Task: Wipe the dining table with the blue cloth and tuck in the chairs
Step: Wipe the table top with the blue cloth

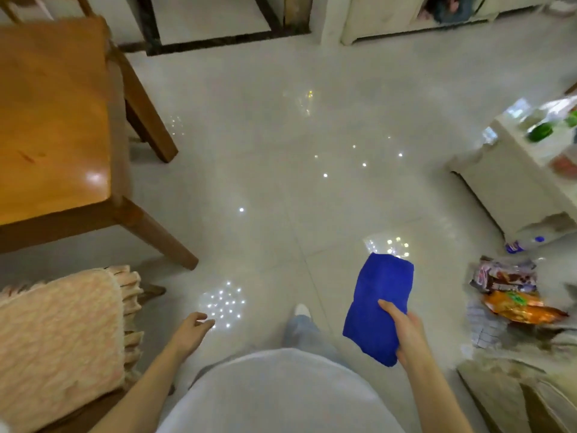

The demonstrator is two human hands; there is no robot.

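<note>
**Cloth in hand, table not yet wiped**

Cloth (pixel 379 304) hangs folded from the right hand (pixel 406 334), thumb pressed on its near face and the other fingers hidden behind it, so the hand is closed on one long edge. Most of the fabric reaches forward and inward from that grip, clear of the floor (pixel 281 151); holding it folded likely keeps a flat pad ready for wiping.

The left hand (pixel 192 328) is empty, fingers loosely curled and apart, hanging well across the body from the grip. I judge it is kept free for the chairs.

The table (pixel 53 114) lies far forward and to the left of the grip, its wooden top bare where seen. A chair (pixel 56 345) draped with a pink throw sits just beside the left forearm.

Snack packets (pixel 512 292) lie on the outer side of the grip, untouched.
</note>
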